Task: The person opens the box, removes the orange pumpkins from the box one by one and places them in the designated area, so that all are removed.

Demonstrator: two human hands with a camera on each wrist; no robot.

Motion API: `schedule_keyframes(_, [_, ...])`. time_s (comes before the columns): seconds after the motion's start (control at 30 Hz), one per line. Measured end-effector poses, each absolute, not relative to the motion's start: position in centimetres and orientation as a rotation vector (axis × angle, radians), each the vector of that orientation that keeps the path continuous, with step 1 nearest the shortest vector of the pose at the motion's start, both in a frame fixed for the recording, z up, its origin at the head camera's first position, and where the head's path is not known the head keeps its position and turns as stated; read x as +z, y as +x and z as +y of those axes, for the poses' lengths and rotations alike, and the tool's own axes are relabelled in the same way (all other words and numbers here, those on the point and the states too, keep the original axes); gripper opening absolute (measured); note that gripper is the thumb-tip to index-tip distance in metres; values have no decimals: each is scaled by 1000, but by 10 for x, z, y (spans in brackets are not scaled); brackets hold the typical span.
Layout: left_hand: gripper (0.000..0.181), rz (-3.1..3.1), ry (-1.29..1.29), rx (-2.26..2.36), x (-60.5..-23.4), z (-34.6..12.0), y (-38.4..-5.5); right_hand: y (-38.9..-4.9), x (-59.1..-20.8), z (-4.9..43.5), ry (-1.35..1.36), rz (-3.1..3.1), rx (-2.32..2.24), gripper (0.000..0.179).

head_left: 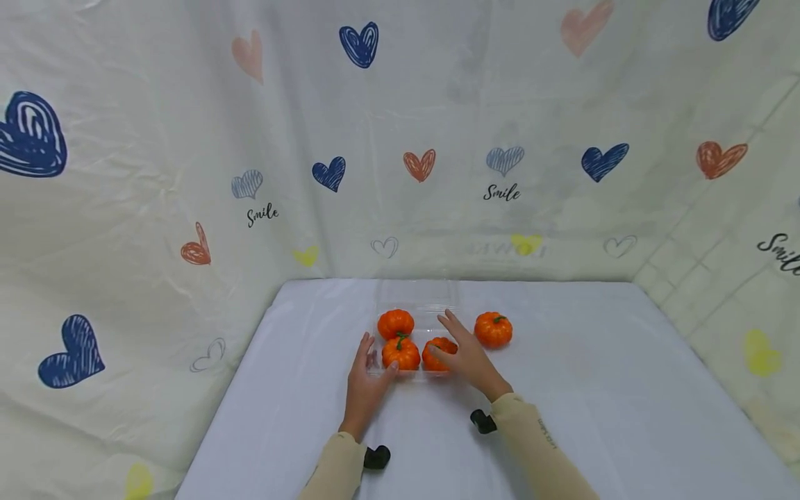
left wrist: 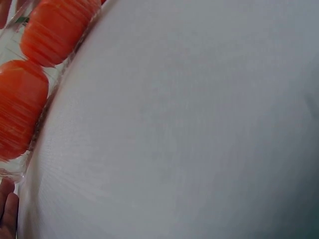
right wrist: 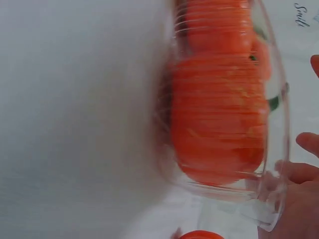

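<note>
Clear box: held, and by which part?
The left hand seems to hold the box by its near left corner; the right hand looks spread, not gripping.

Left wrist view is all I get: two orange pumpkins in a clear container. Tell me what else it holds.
Observer: A third pumpkin, inside the clear container, behind the front-left pumpkin.
Operator: Report any outside it.
Observer: One loose pumpkin on the white table, to the container's right.
Operator: Locate the right hand.
Observer: In the head view, its thumb overlaps the front-right pumpkin; I can't tell whether they touch.
</note>
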State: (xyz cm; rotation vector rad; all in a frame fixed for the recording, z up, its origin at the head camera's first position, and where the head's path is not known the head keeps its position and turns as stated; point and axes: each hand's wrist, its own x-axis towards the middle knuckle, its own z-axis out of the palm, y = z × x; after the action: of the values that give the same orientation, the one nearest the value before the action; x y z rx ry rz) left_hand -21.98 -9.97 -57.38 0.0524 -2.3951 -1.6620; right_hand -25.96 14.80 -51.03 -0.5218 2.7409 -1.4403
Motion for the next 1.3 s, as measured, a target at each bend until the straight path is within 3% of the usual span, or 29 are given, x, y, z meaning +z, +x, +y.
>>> schedule_keyframes(0.5, [88,-2383,23,-1666,-573,-103,-225,-270,-501,138,-596,2718,-1009,71])
schedule_keyframes(0.9, [87,-2383,19,-1644,-573,-104,-224,-270,-499,140,-530,2701,-1080,61])
schedule_keyframes(1.3, [86,-2381,31,-1663,-578,-101,-221,-265,-498,144,-500,2763,-1212,66])
